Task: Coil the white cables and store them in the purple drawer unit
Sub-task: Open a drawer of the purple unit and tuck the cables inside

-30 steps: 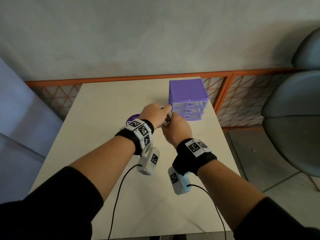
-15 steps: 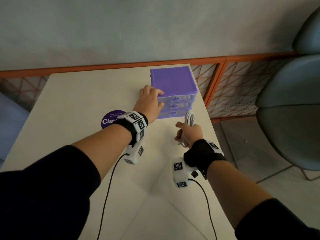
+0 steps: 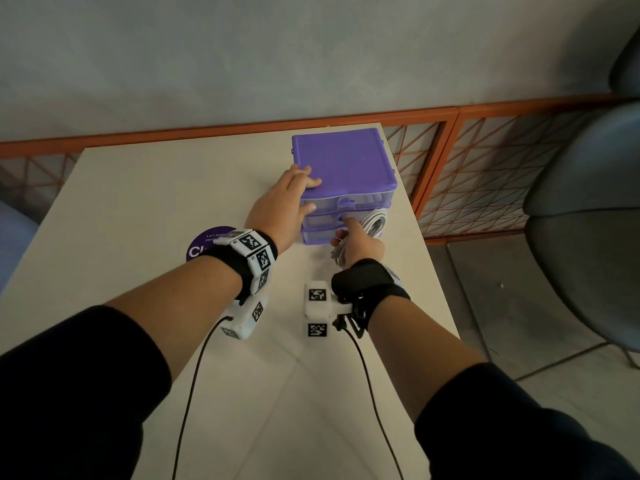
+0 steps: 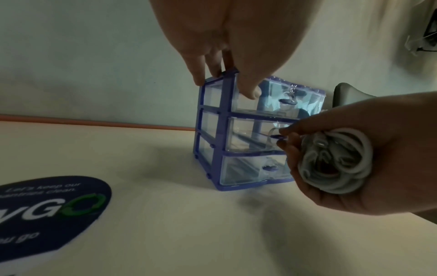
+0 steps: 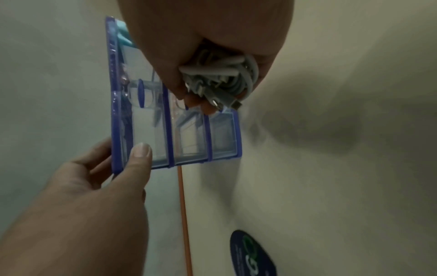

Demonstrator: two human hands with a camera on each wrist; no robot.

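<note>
The drawer unit (image 3: 344, 168) has a solid purple top and frame with three clear drawers stacked in it, each with a small purple knob; it stands on the tabletop (image 3: 145, 188) just ahead of both hands, near the far right corner. The cables (image 4: 335, 160) are white, wound into a loose bundle of many loops, with plug ends sticking out of the near side in the right wrist view; the bundle sits inside the right hand (image 3: 360, 244), whose fingers curl round it. That hand is at the unit's front face; its forefinger (image 3: 351, 221) stretches forward to the knob of the middle drawer (image 4: 254, 137), and whether it hooks the knob or only touches it I cannot tell. All three drawers look pushed in; the top one holds something pale blue, blurred.

The left hand (image 3: 280, 206) clasps the unit's near left top corner; fingers lie flat over the lid, thumb (image 5: 140, 153) presses on the face of the top drawer.

The tabletop's right edge runs just right of the right hand and of the unit; past it stand an orange railing (image 3: 440, 161) and a grey chair (image 3: 585, 216). Left of the left hand the tabletop is wide, with a round dark sticker (image 3: 204, 244) beside the left wrist; behind both hands it stretches toward the person.
</note>
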